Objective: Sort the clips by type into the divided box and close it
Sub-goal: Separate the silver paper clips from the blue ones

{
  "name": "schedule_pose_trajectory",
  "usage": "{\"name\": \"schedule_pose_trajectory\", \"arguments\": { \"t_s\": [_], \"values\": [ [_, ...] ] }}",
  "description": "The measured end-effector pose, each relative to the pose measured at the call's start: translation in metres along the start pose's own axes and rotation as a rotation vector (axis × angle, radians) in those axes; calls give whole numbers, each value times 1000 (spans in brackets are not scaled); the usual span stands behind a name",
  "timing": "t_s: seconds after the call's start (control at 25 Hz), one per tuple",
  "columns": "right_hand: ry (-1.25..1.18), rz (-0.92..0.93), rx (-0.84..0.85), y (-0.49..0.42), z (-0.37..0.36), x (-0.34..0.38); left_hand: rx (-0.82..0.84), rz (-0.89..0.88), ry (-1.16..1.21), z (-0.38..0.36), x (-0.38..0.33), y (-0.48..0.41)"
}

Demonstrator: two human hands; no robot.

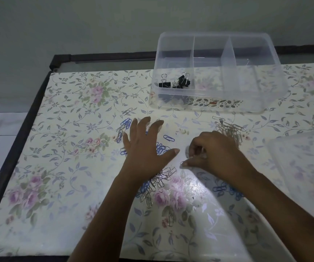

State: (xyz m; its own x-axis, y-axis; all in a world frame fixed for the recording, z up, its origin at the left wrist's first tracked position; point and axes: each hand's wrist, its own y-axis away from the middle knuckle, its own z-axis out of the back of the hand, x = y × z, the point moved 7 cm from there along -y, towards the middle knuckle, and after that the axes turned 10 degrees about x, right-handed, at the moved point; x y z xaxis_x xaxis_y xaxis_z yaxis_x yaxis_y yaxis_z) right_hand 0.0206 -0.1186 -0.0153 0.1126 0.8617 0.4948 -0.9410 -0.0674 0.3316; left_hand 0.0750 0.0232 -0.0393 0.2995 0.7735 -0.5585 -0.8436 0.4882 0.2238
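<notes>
A clear divided box (266,76) stands open at the back of the table. Its left compartment holds black binder clips (175,83); the other compartments look bare. My left hand (144,146) lies flat with spread fingers over blue paper clips (124,125). My right hand (214,154) has curled fingers and pinches silver paper clips (185,162) against the table. A silver pile (230,129) lies just beyond my right hand. A mixed silver and blue heap (158,184) lies under my left wrist. More blue clips (222,188) show beneath my right forearm.
The box's clear lid (307,167) rests at the table's right edge. A floral cloth (67,148) covers the table, with a dark frame edge (10,157) on the left and a wall behind the box.
</notes>
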Motion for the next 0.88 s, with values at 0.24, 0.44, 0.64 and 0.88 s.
{"name": "schedule_pose_trajectory", "arguments": {
  "t_s": [0.24,0.44,0.64,0.88],
  "values": [
    [-18,-169,-286,7,24,-34,116,19,-10,-2,7,0],
    [-102,51,-49,0,-5,8,194,42,-23,8,21,0],
    [14,90,2,-5,-29,29,265,23,-44,8,28,0],
    [-33,-18,-4,-6,-15,9,269,21,-8,11,29,1]
  ]
}}
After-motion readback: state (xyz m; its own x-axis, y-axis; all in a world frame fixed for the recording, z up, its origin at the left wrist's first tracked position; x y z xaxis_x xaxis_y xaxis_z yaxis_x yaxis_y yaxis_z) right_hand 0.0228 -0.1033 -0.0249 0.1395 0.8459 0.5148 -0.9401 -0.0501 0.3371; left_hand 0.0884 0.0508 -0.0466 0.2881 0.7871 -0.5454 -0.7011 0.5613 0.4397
